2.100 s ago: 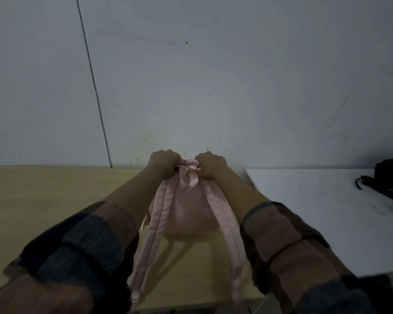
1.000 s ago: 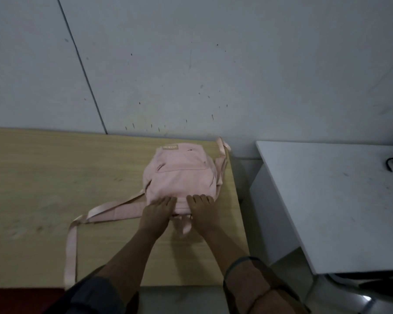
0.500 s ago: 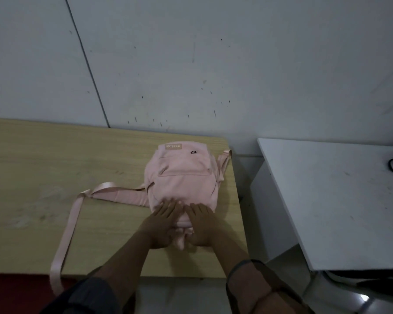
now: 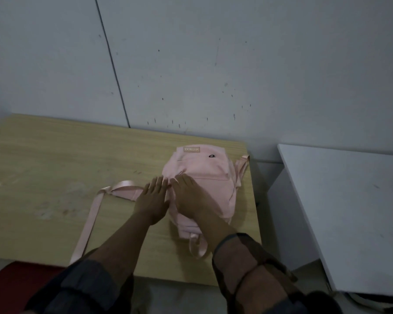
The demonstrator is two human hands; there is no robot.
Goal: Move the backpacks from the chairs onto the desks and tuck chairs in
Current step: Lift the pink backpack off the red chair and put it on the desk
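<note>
A small pink backpack (image 4: pixel 208 171) lies flat on the wooden desk (image 4: pixel 55 177), near the desk's right end and close to the wall. One pink strap (image 4: pixel 93 211) trails left and down past the desk's front edge. A short top loop (image 4: pixel 196 247) points toward me. My left hand (image 4: pixel 151 201) lies flat on the bag's left edge with straight fingers. My right hand (image 4: pixel 191 197) presses flat on the middle of the bag, fingers straight. Neither hand grips anything.
A white desk (image 4: pixel 349 211) stands to the right, with a narrow gap between it and the wooden one. A grey wall runs behind both. A red rounded surface (image 4: pixel 16 277), perhaps a chair seat, shows below the desk's front edge at lower left.
The backpack went from held up by its top loop to lying flat on the wooden desk. Both hands slid forward over the bag, and the long strap swung nearer.
</note>
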